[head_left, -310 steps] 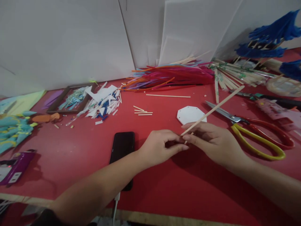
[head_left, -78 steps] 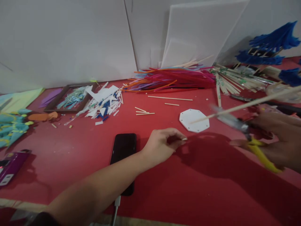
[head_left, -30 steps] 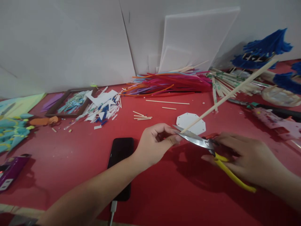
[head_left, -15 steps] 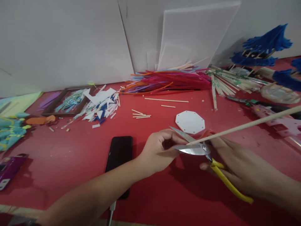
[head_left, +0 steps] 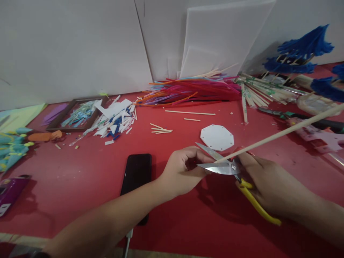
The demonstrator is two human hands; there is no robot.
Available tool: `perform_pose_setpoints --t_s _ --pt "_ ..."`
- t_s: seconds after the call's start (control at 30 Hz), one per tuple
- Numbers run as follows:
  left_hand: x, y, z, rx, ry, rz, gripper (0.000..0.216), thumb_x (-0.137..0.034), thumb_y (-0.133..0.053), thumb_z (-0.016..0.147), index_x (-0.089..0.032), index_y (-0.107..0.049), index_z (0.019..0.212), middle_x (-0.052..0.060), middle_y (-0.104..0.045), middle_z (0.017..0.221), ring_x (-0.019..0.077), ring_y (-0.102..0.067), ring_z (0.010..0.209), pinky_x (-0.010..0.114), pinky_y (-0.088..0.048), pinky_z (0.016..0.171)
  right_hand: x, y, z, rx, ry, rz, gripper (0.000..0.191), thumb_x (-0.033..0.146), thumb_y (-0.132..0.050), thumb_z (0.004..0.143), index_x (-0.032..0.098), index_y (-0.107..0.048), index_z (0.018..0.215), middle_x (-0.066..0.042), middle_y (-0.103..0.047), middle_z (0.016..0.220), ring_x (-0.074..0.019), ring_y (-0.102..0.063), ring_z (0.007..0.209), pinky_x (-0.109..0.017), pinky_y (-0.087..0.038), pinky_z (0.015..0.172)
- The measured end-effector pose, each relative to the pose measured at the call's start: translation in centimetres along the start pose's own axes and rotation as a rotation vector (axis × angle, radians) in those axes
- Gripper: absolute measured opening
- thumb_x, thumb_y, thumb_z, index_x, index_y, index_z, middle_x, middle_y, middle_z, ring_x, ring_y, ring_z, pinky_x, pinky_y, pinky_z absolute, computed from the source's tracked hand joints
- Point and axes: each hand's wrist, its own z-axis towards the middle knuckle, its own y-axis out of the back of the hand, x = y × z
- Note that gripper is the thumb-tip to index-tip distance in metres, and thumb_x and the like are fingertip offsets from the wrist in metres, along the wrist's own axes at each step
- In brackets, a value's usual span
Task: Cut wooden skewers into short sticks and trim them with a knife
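My left hand (head_left: pixel 185 172) pinches one end of a long thin wooden stick (head_left: pixel 279 134), which slants up to the right edge of the view. Yellow-handled scissors (head_left: pixel 224 167) are gripped in my right hand (head_left: pixel 271 182), with their blades parted around the stick close to my left fingertips. The held end of the stick is hidden by my fingers. Just behind the blades lies a white octagonal piece (head_left: pixel 217 137) with small holes along its edge. Several short cut sticks (head_left: pixel 162 130) and a longer stick (head_left: pixel 190 113) lie beyond my left hand.
A black phone (head_left: pixel 137 172) with a cable lies by my left forearm. Colourful pipe cleaners (head_left: pixel 193 91) and wrapped sticks (head_left: pixel 254 93) are piled along the wall. Paper scraps (head_left: pixel 118 114) lie near a brown frame (head_left: pixel 60 123). Blue-roofed models (head_left: pixel 298 53) stand at the right.
The yellow handle has swung slightly inward as my right hand closes a little on the scissors. The stick's far end has dropped slightly. My left hand stays nearly in place.
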Motion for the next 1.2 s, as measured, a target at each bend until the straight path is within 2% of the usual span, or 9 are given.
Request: perform_pose_setpoints --t_s 0.2,0.37,0.5,0.63,0.73,0.97,1.1,1.2 --pt "0.7 0.3 -0.3 -0.05 -0.105 0.081 0.011 -0.023 -0.081 0.068 -0.017 -0.071 0.07 0.006 -0.076 0.08 0.0149 -0.07 0.072 0.024 -0.057 0.065 0.0 0.0 0.1 -0.038 -0.004 -0.008 0.006 0.029 -0.045 0.08 0.028 -0.039 0.081 -0.004 -0.062 0.061 -0.0201 -0.056 0.047 -0.031 -0.037 0.043" --pt "0.3 0.3 -0.5 -0.096 -0.071 0.109 0.008 -0.022 -0.081 0.067 -0.018 -0.074 0.066 0.006 -0.076 0.075 0.0156 -0.07 0.066 0.023 -0.057 0.058 0.3 0.0 0.3 -0.102 0.012 -0.055 0.011 0.034 -0.046 0.08 0.029 -0.036 0.08 -0.006 -0.061 0.064 -0.0229 -0.058 0.053 -0.034 -0.041 0.047" --pt "0.4 0.3 -0.5 -0.06 -0.052 0.086 0.01 -0.026 -0.082 0.067 -0.017 -0.077 0.07 0.007 -0.077 0.077 0.0149 -0.069 0.06 0.023 -0.056 0.051 0.5 0.2 0.3 -0.114 0.032 -0.03 0.011 0.032 -0.047 0.079 0.028 -0.038 0.081 -0.007 -0.06 0.065 -0.0233 -0.057 0.055 -0.036 -0.043 0.049" --pt "0.7 0.4 -0.4 -0.021 -0.058 0.08 0.021 -0.038 -0.085 0.07 -0.017 -0.079 0.073 0.009 -0.076 0.079 0.0166 -0.071 0.065 0.024 -0.057 0.054 0.4 0.2 0.1 -0.142 0.092 -0.025 0.014 0.029 -0.049 0.079 0.024 -0.044 0.092 -0.01 -0.064 0.074 -0.0267 -0.063 0.063 -0.038 -0.048 0.055" --pt "0.7 0.5 -0.5 -0.009 -0.084 0.099 0.026 -0.044 -0.083 0.074 -0.018 -0.079 0.074 0.009 -0.076 0.081 0.0171 -0.071 0.067 0.024 -0.057 0.057 -0.1 -0.3 -0.2 -0.111 0.072 -0.04 0.015 0.028 -0.049 0.081 0.024 -0.045 0.094 -0.012 -0.066 0.08 -0.0275 -0.065 0.07 -0.038 -0.051 0.06" --pt "0.2 0.7 -0.5 0.022 -0.119 0.155 0.02 -0.039 -0.078 0.08 -0.02 -0.08 0.075 0.009 -0.078 0.084 0.0186 -0.073 0.075 0.027 -0.058 0.066 -1.8 -2.3 -1.4 -0.102 0.046 -0.078 0.019 0.033 -0.049 0.08 0.021 -0.05 0.096 -0.013 -0.065 0.084 -0.0291 -0.063 0.074 -0.041 -0.051 0.066" --pt "0.3 0.7 -0.4 0.033 -0.124 0.141 0.011 -0.03 -0.081 0.077 -0.02 -0.08 0.074 0.008 -0.078 0.081 0.0177 -0.073 0.076 0.026 -0.057 0.069 -1.9 -2.4 -1.7 -0.096 0.025 -0.073 0.015 0.027 -0.045 0.083 0.022 -0.051 0.095 -0.013 -0.065 0.083 -0.0272 -0.062 0.07 -0.038 -0.048 0.061" --pt "0.4 0.6 -0.4 0.039 -0.09 0.115 0.012 -0.03 -0.083 0.074 -0.019 -0.079 0.073 0.008 -0.078 0.082 0.018 -0.073 0.076 0.025 -0.057 0.068 -1.6 -2.2 -1.7 -0.103 0.028 -0.07 0.013 0.024 -0.044 0.083 0.022 -0.05 0.095 -0.012 -0.065 0.08 -0.0266 -0.063 0.068 -0.036 -0.047 0.059"
